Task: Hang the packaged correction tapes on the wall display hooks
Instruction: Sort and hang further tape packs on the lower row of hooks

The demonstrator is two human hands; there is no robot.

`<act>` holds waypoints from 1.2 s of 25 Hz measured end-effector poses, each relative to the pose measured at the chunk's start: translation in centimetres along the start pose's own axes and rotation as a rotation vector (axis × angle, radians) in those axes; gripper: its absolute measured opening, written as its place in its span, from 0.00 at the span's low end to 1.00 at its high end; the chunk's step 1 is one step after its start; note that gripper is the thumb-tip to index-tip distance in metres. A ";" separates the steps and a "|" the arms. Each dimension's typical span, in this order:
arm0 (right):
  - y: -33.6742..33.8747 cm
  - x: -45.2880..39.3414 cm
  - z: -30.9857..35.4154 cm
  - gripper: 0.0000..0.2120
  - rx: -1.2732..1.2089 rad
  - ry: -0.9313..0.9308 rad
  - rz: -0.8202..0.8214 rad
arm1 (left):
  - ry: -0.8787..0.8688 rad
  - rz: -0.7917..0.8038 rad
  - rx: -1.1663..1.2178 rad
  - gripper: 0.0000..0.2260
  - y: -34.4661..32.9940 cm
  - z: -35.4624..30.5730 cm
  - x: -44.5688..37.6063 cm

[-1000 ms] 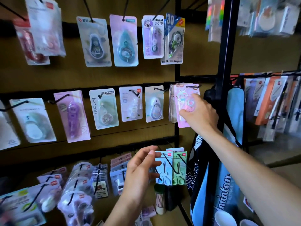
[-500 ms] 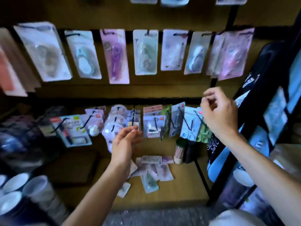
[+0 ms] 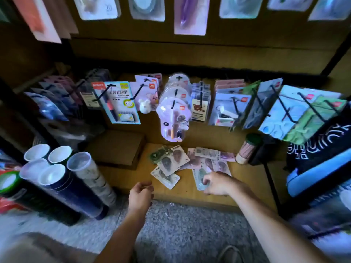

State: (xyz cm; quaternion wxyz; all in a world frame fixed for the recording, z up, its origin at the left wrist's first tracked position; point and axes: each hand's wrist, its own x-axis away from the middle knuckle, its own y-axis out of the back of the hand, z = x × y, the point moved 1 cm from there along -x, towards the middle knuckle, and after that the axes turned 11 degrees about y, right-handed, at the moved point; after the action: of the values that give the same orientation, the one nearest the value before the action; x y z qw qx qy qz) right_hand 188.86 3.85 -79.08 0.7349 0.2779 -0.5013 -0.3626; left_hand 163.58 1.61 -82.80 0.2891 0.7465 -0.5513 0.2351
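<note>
Low wooden shelf (image 3: 247, 188) at the foot of a stationery wall, with black display hooks (image 3: 284, 109) above it carrying carded goods. Loose packaged correction tapes (image 3: 176, 158) lie in a scattered heap near the middle of the shelf, between a brown carton (image 3: 117, 147) at the left and a small tub of sticks (image 3: 247, 149) toward the back right; several overlap. Stacked paper cups (image 3: 76, 168) stand off the shelf's left end.

Right hand (image 3: 216, 183): fingers bent down onto a pale green packet (image 3: 199, 181) at the front of the heap, close to the shelf's front edge. Motion blur hides whether the packet is pinched or only touched, so the grip cannot be told. Left hand (image 3: 140, 194): hovering just off the front edge, fingers loosely curled, holding nothing.

Step in hand, as judged: picking the next packet from the heap. To do it well, slide one card free of its neighbours toward the front edge, so the thumb can get beneath it, and lift by the card's lower half, leaving the punched hole at the top clear. Take a single packet only; turn its printed face outward before raising it. Match it to a hook already bearing the same design, and thread the hole fully past the upturned tip.
</note>
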 end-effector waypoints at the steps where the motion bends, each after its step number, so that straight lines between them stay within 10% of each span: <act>1: -1.2 -1.6 -1.1 0.19 -0.062 -0.043 -0.014 | 0.008 -0.025 -0.025 0.07 0.2 0.3 -1.5; 7: -8.4 -11.3 -4.5 0.25 -0.460 -0.157 -0.053 | 0.056 -0.011 -0.203 0.12 -3.1 1.1 -11.3; 12: -7.9 -21.8 -4.7 0.35 -0.500 -0.206 -0.498 | 0.089 0.024 -0.268 0.19 -7.1 3.4 -17.5; 18: -14.0 -35.1 -6.2 0.43 -0.378 -0.223 -0.193 | 0.203 0.045 0.056 0.28 -9.3 2.5 -20.4; 22: -11.7 -27.3 0.5 0.17 -0.214 -0.091 -0.421 | 0.379 -0.003 0.435 0.27 -9.4 2.2 -21.6; 30: -16.8 -22.8 1.2 0.08 -0.904 0.023 -0.414 | 0.369 -0.042 0.332 0.17 -6.7 3.6 -21.0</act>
State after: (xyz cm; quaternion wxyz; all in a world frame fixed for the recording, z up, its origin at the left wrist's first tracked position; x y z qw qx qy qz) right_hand 178.14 12.55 -103.82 0.6998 0.0290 -0.2202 -0.6790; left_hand 164.17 15.06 -100.59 0.2633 0.7394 -0.4275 0.4487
